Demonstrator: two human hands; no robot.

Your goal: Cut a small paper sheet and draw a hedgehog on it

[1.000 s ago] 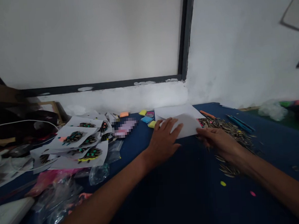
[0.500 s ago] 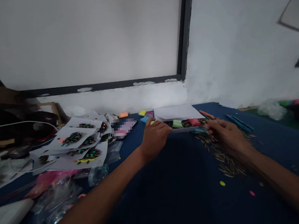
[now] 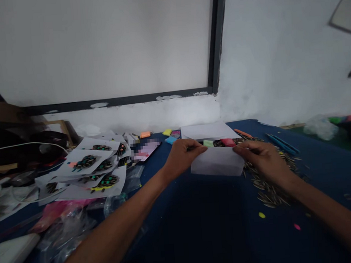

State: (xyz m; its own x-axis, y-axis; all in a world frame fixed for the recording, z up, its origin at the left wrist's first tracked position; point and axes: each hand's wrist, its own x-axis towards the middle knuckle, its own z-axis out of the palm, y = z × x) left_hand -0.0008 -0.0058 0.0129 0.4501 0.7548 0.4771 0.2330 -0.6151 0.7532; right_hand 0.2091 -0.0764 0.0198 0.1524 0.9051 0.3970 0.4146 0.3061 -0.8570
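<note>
A small white sheet of paper [image 3: 216, 162] is held up between both hands, its face tilted toward me. My left hand [image 3: 184, 155] pinches its upper left corner. At the upper right corner, my right hand [image 3: 263, 159] pinches it between thumb and fingers. Just behind the sheet lie a green clay packet [image 3: 208, 143] and a red clay packet [image 3: 227, 142], partly hidden by it. Striped sunflower seeds [image 3: 268, 191] are heaped beside and under my right hand. A larger stack of white paper [image 3: 207, 131] rests behind, against the wall.
Left are sheets with seed-covered figures [image 3: 86, 163], a phone [image 3: 148, 150], crumpled plastic bags [image 3: 70, 227] and a white box [image 3: 14, 253]. Blue tweezers or scissors [image 3: 282, 144] and an orange pencil-like stick [image 3: 243, 133] lie right. Orange [image 3: 145, 134], yellow [image 3: 167, 132] and blue [image 3: 170, 140] packets sit near the wall.
The paper, seen nearly edge-on before, now shows its face toward me. My right hand has shifted slightly left and now pinches its corner; a clear teal-tinted item near its fingertips is no longer visible.
</note>
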